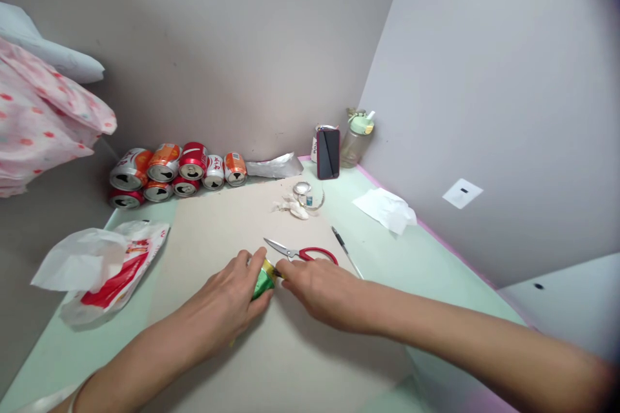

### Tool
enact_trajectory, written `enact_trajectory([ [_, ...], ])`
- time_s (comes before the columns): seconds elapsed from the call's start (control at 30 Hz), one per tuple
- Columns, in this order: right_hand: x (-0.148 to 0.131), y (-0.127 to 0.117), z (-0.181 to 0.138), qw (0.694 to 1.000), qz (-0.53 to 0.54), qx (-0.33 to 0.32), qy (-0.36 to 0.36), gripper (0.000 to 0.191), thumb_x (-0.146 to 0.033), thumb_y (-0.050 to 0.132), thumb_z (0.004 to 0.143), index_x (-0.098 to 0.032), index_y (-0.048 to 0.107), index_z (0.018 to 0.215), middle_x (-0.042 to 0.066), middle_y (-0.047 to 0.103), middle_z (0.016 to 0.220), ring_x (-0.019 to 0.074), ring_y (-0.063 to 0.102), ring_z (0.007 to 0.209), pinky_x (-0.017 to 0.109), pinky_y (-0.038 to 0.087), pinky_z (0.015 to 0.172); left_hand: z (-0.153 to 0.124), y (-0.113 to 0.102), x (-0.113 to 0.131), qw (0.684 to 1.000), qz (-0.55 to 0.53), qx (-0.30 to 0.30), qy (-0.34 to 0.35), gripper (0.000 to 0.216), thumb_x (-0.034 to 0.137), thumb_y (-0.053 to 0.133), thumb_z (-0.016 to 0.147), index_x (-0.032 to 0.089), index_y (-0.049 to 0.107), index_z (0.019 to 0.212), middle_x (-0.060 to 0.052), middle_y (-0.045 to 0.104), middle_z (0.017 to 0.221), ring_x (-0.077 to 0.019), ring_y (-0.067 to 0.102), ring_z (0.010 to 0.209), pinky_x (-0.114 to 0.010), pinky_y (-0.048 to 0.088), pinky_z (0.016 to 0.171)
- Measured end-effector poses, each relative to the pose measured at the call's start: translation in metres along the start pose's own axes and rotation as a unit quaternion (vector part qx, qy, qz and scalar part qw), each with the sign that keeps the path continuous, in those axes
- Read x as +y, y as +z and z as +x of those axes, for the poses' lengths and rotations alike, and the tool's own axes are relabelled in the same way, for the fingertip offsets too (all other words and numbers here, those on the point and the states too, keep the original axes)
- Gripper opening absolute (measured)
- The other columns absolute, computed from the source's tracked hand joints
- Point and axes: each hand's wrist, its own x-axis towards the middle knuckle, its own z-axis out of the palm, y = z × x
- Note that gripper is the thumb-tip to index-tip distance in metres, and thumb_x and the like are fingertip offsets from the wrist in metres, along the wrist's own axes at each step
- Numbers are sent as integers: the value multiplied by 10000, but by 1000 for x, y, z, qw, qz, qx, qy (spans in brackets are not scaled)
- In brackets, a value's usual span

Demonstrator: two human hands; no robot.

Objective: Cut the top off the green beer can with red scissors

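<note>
**Both hands closed on green can**

Left hand (pixel 236 295) wraps the green can (pixel 264 283), fingers curled tight. Right hand (pixel 316 288) pinches its gold-rimmed end. The can lies on the cardboard sheet (pixel 290 355), just in front of the red-handled scissors (pixel 301 251). Behind-left of the scissors are stacked red and orange soda cans (pixel 179 171), labels unreadable. Left of the scissors is a plastic bag (pixel 109 268), red print illegible.

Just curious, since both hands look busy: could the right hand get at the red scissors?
Probably yes. The scissors lie just beyond the right hand, nothing between them, though it would likely have to let go of the green piece first.
</note>
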Motion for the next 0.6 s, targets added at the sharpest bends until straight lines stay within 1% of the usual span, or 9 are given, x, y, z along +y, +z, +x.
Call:
enact_trajectory([
  [0.03, -2, 1, -1, 999, -32, 4, 0, 155, -126, 445, 976, -124, 537, 1100, 96, 650, 867, 185, 569, 661, 267, 334, 563, 0, 2, 0, 1000, 4, 7, 1, 554, 339, 389, 962, 117, 308, 1463, -192, 538, 1217, -345, 632, 1078, -504, 520, 913],
  [0.07, -2, 1, -3, 999, -35, 4, 2, 172, -119, 437, 978, -117, 540, 1116, 103, 659, 877, 190, 580, 672, 271, 338, 569, 0, 3, 0, 1000, 8, 11, 1, 551, 334, 392, 959, 119, 313, 1460, -190, 537, 1214, -345, 636, 1071, -502, 524, 906],
  [0.1, -2, 0, -4, 1000, -13, 0, 2, 183, -137, 432, 990, -122, 546, 1133, 102, 667, 892, 192, 592, 695, 271, 351, 583, 0, 4, 0, 1000, 12, 11, 0, 550, 327, 397, 955, 121, 316, 1458, -190, 537, 1214, -346, 638, 1072, -499, 526, 904],
  [0.2, 4, -8, -8, 994, 104, -22, 7, 247, -247, 430, 1027, -189, 554, 1232, 57, 669, 910, 177, 609, 747, 253, 391, 627, 0, 3, 1, 1000, 19, -1, -5, 555, 317, 397, 952, 117, 312, 1462, -195, 539, 1216, -351, 636, 1080, -499, 525, 905],
  [0.27, 7, -12, -10, 990, 136, -29, 18, 277, -275, 428, 1031, -218, 546, 1275, 47, 662, 911, 178, 608, 763, 249, 397, 638, 0, 2, 2, 1000, 19, -3, -8, 564, 327, 384, 961, 108, 301, 1474, -199, 535, 1222, -354, 640, 1073, -508, 522, 908],
  [0.33, 7, -13, -12, 992, 122, -23, 38, 247, -283, 423, 1034, -201, 561, 1221, 55, 654, 900, 184, 596, 755, 250, 382, 625, 0, 1, 3, 1000, 17, -3, -8, 566, 339, 376, 967, 105, 305, 1477, -199, 532, 1223, -359, 643, 1067, -519, 520, 905],
  [0.4, 4, -11, -12, 995, 86, -14, 50, 194, -279, 428, 1035, -172, 569, 1113, 61, 638, 872, 176, 562, 709, 248, 348, 594, 0, 2, 2, 1000, 13, -3, -8, 565, 342, 385, 964, 106, 318, 1473, -196, 532, 1221, -360, 642, 1069, -517, 524, 898],
  [0.47, 0, -8, -11, 997, 53, -10, 45, 157, -262, 434, 1035, -159, 552, 1047, 50, 614, 820, 161, 516, 658, 246, 311, 569, 0, 4, 1, 1000, 12, 2, -9, 569, 340, 397, 957, 107, 324, 1471, -194, 532, 1223, -359, 637, 1075, -509, 529, 889],
  [0.6, -5, -5, -7, 999, 22, -10, 29, 119, -233, 439, 1035, -160, 532, 1016, 30, 588, 767, 156, 484, 640, 248, 277, 560, 0, 8, -2, 1000, 13, 15, -2, 569, 332, 399, 950, 112, 323, 1469, -187, 531, 1223, -349, 636, 1062, -503, 531, 889],
])
